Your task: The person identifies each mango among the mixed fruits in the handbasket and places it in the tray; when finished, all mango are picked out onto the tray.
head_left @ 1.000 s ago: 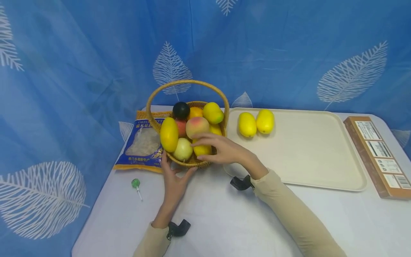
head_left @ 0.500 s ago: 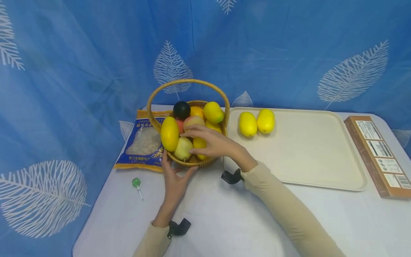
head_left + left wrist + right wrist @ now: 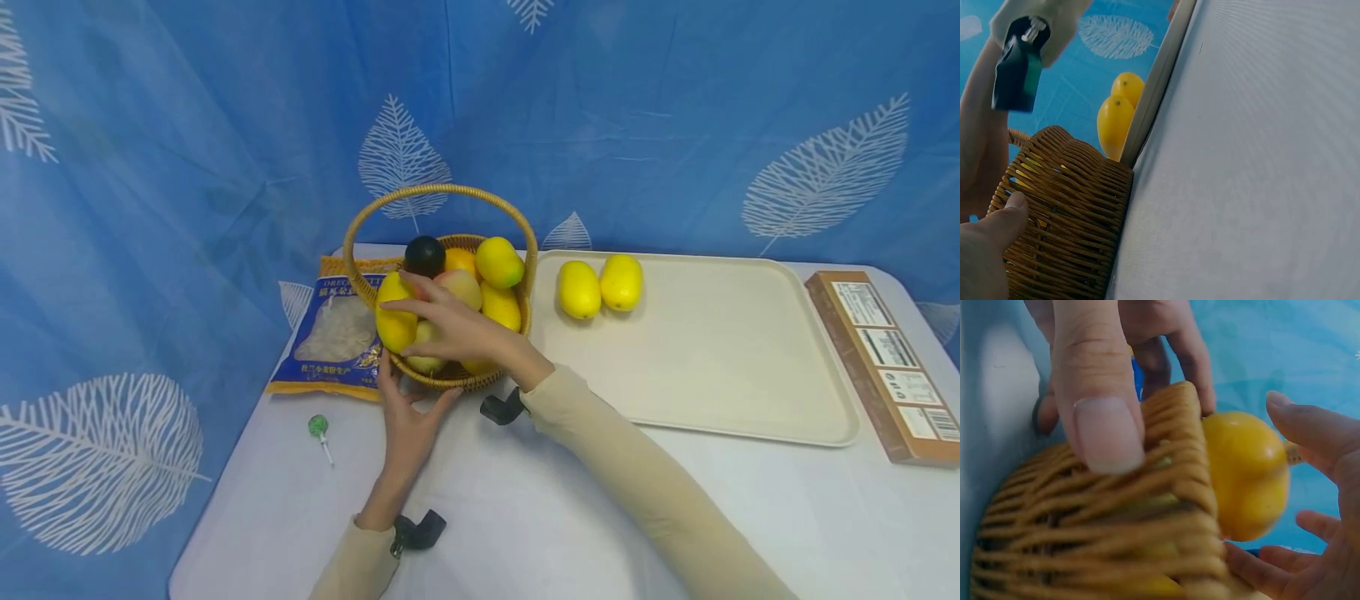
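A handled wicker basket (image 3: 480, 382) full of fruit stands left of centre. My left hand (image 3: 408, 433) grips its front wall, thumb pressed on the wicker (image 3: 1072, 212) and fingers up at the rim. Over the fruit reaches my right hand (image 3: 461, 327), fingers spread apart around a long yellow fruit like a mango (image 3: 392, 332) at the basket's left rim. In the right wrist view that yellow fruit (image 3: 1247, 478) sits between thumb and fingers, which are not closed round it. A peach (image 3: 467, 288) and a pale green round fruit (image 3: 426, 363) are partly hidden by this hand.
Two yellow fruits (image 3: 579, 290) lie on a cream tray (image 3: 720, 358) at the right, with a brown box (image 3: 885, 367) beyond. A blue food bag (image 3: 330, 333) lies left of the basket, and a green lollipop (image 3: 318, 427) in front of it.
My right hand has moved left across the basket, from the peach and the pale green fruit to the long yellow fruit. The left hand and basket have stayed put.
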`<action>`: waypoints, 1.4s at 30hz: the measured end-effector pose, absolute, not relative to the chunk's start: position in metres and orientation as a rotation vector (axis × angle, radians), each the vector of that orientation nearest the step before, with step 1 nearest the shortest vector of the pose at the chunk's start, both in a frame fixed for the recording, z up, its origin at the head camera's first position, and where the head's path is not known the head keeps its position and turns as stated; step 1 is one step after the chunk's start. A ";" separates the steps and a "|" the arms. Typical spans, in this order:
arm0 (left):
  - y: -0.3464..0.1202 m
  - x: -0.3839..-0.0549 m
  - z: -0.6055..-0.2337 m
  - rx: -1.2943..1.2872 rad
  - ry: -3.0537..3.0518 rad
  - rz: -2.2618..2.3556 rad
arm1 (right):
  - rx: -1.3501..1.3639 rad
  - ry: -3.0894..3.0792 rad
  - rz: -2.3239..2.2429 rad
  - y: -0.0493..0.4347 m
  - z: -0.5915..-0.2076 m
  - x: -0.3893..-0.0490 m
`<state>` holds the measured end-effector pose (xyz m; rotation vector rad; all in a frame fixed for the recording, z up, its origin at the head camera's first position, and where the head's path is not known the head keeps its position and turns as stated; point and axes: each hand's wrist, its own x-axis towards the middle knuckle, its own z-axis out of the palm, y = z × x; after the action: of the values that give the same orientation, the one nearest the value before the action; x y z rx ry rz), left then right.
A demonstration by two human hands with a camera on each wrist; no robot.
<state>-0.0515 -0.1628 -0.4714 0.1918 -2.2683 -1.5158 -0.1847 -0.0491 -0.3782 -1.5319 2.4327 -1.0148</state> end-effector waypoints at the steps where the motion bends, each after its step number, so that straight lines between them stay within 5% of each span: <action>1: -0.163 -0.052 -0.471 0.193 -2.269 -1.518 | -1.513 2.432 -1.025 -0.052 -0.380 -0.186; 25: -0.163 -0.055 -0.468 0.177 -2.284 -1.534 | -1.318 2.472 -1.114 -0.068 -0.387 -0.188; 42: -0.168 -0.056 -0.467 0.166 -2.287 -1.532 | -1.508 2.415 -1.291 -0.035 -0.361 -0.169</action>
<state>-0.0564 -0.1681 -0.4669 0.1657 -2.2867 -1.5323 -0.1690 -0.0350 -0.3612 -1.5084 2.4148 -1.2909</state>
